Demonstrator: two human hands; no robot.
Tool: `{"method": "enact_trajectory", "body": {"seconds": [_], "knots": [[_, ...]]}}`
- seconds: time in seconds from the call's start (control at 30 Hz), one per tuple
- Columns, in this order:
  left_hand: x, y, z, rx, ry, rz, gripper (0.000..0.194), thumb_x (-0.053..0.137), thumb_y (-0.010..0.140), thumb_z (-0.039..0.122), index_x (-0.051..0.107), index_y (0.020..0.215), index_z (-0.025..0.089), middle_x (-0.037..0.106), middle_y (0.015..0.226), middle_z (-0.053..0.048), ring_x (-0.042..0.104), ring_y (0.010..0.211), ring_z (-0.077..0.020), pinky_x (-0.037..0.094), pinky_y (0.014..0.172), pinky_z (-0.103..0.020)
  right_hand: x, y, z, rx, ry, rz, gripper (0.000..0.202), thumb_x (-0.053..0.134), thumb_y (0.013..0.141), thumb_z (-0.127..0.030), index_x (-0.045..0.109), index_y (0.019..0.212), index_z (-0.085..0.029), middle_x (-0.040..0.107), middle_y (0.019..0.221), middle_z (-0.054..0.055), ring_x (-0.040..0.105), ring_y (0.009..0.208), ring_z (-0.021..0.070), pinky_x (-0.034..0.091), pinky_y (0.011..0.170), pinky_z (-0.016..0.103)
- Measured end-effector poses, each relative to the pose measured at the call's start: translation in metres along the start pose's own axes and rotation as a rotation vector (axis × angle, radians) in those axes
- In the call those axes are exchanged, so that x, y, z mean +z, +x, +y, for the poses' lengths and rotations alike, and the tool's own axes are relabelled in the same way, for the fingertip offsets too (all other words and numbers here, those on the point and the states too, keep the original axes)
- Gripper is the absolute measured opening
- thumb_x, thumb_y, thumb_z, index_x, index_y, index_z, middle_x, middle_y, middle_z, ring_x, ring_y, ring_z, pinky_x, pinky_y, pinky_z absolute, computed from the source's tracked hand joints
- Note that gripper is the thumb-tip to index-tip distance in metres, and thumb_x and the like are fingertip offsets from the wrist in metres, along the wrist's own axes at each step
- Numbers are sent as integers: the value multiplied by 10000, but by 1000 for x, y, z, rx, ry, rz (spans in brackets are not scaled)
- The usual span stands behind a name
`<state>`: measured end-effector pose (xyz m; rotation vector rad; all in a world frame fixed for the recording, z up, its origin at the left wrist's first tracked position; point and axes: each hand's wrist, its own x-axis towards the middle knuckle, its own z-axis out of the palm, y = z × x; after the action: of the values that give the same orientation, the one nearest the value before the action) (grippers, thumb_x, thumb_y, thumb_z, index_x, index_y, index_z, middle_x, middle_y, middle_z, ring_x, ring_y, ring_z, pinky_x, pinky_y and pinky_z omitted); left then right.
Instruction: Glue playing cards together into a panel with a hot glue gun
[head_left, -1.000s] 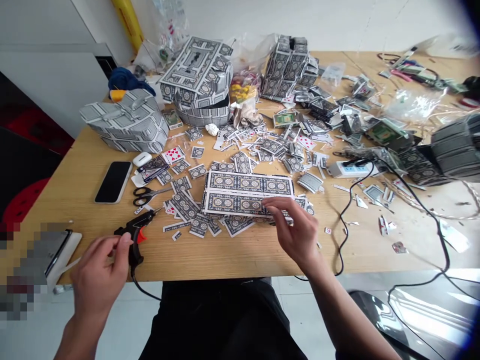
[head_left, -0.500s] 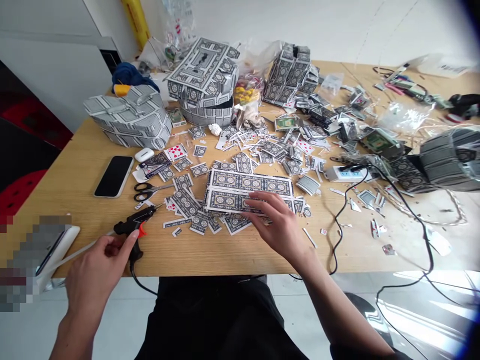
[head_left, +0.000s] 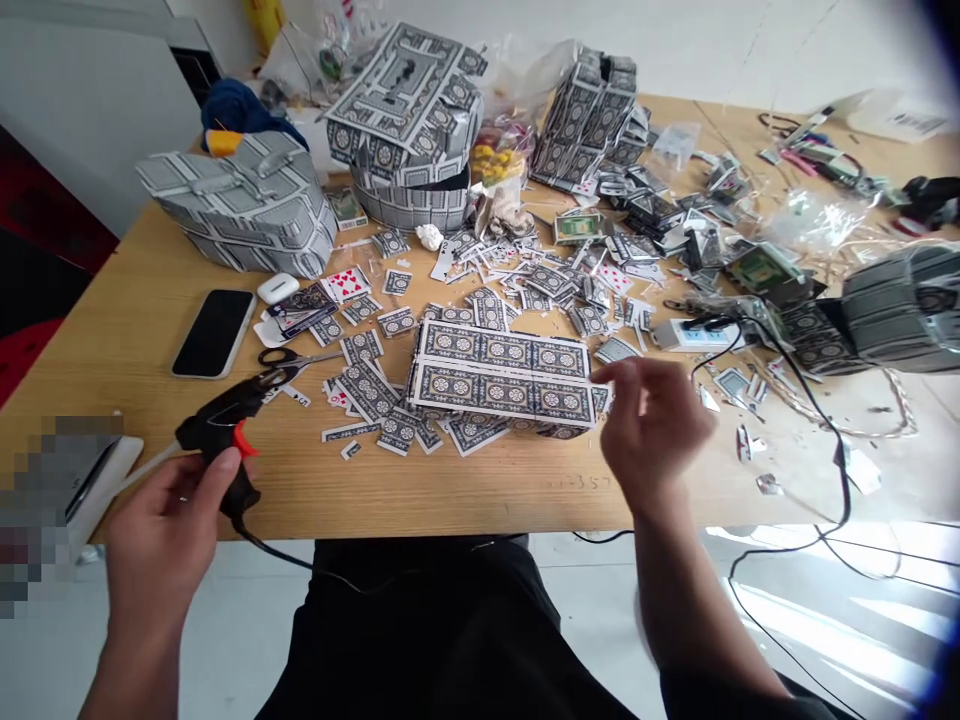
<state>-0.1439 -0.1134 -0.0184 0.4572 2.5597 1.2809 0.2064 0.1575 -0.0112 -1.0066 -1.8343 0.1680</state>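
Note:
My left hand (head_left: 169,530) is closed around the grip of a black hot glue gun (head_left: 217,430) with an orange-red trigger and a glue stick at its back. The gun's nozzle points toward black-handled scissors (head_left: 279,368). In the middle of the table lies a long block covered with patterned playing cards (head_left: 502,378), on top of loose card pieces (head_left: 367,395). Just off the block's right end is my right hand (head_left: 656,430), fingers curled and partly blurred. Whatever those fingers may hold is hidden.
A phone (head_left: 214,333) and white earbud case (head_left: 278,289) lie at left. Behind stand a card-covered basket (head_left: 240,205), a lidded card box (head_left: 409,110) and another card structure (head_left: 585,120). A white power strip (head_left: 694,335) with black cables sits at right among scraps.
My right hand has left the card-covered block, moving right, and its fingers have curled. My left hand has raised the glue gun and shifted it slightly left. The view has also shifted a little.

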Motion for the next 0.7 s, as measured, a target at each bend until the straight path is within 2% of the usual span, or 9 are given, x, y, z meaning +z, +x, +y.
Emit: {"method": "enact_trajectory", "body": {"seconds": [0.07,0.13,0.2,0.27,0.33,0.4,0.47,0.53,0.7], "knots": [[1,1,1,-71,-312,-100,333,865,783,534,798,959,259,809,850,-6,740,841,-251,606,757,-364,-4,8,5,74,68,203,59,701,1069,-306,735,1068,-258,759,893,17,749,755,186,604,710,356],[3,3,2,-150,-536,-245,333,904,719,467,782,956,267,804,829,-8,737,775,-251,615,651,-359,-6,15,5,73,92,237,118,778,1017,-320,744,1112,-258,765,980,36,757,819,205,623,721,377],[9,3,3,-208,-649,-362,351,913,661,406,768,948,265,782,801,-12,701,675,-228,572,527,-323,-6,17,-1,10,79,74,132,810,992,-302,767,1112,-270,785,1056,45,774,928,232,647,818,419],[18,0,7,-200,-730,-420,382,893,644,365,759,980,242,741,791,-13,618,575,-166,499,442,-274,0,12,-12,-88,92,-185,151,810,996,-271,783,1143,-290,803,1122,48,777,1072,261,639,975,475],[30,-6,12,-157,-812,-488,377,855,661,356,746,989,206,713,787,-25,557,514,-126,437,404,-248,12,1,-24,-208,137,-399,255,826,989,-290,767,1236,-313,793,1216,63,761,1134,281,635,1010,510],[42,-11,15,-125,-862,-549,317,815,708,357,734,960,182,699,775,-38,554,497,-118,407,404,-240,28,-11,-34,-323,156,-523,315,832,982,-321,753,1286,-334,768,1326,81,709,1260,322,615,1068,567],[53,-14,15,-81,-890,-585,251,786,758,358,710,913,175,685,750,-40,565,490,-121,398,405,-241,43,-22,-40,-396,165,-572,263,793,1006,-275,760,1261,-332,752,1382,90,669,1341,336,598,1097,582],[59,-15,10,-34,-920,-610,211,763,795,353,671,874,180,672,739,-36,567,486,-117,394,406,-242,54,-28,-44,-448,153,-569,213,758,1028,-246,758,1227,-322,752,1387,93,659,1362,325,599,1090,563],[61,-12,-4,-26,-1004,-751,244,713,857,405,652,943,185,621,790,-32,530,504,-94,340,428,-252,61,-31,-40,-542,162,-539,255,661,1072,-151,731,1266,-302,756,1403,85,684,1339,276,614,1046,474]]}}
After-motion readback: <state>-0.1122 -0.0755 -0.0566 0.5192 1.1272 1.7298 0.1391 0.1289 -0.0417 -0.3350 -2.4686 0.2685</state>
